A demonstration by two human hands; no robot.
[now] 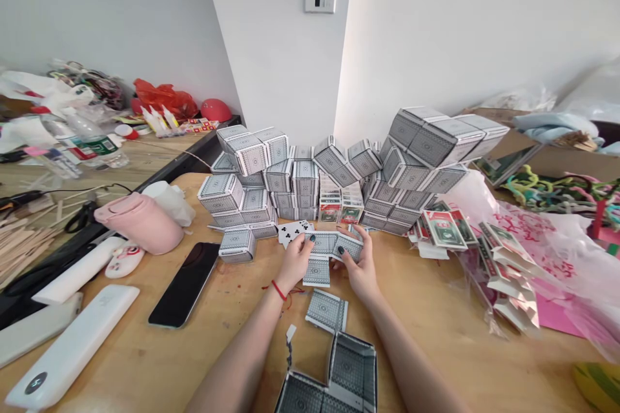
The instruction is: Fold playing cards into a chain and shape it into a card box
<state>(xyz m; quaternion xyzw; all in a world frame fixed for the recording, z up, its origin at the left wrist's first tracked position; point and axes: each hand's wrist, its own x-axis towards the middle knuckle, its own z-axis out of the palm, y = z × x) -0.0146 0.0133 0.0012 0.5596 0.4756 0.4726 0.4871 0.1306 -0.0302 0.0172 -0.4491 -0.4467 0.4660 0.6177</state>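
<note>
While the left hand (295, 257) and the right hand (356, 253) close on a joined strip of grey-backed playing cards (334, 245), both hold it between fingers and thumbs over the wooden table (436, 316). A red string bracelet (278, 290) circles the left wrist. Just behind the left hand lies a playing card showing black clubs (293, 231), and a small cube built of cards (236, 245) stands near it. Directly below the hands, a flat card panel (316, 271) rests on the table, with a folded card piece (327, 312) nearer the person. An open-sided card box (329, 377) sits at the bottom edge of the view.

Beyond the hands rise two tilted masses of stacked card cubes (256, 187) (416, 161), with red-and-green card assemblies (339, 203) between them. More folded cards (508, 271) lie to the right on a pink plastic sheet (542, 232). To the left sit a black smartphone (184, 284), a pink flask (140, 222) and a white power bank (72, 345).
</note>
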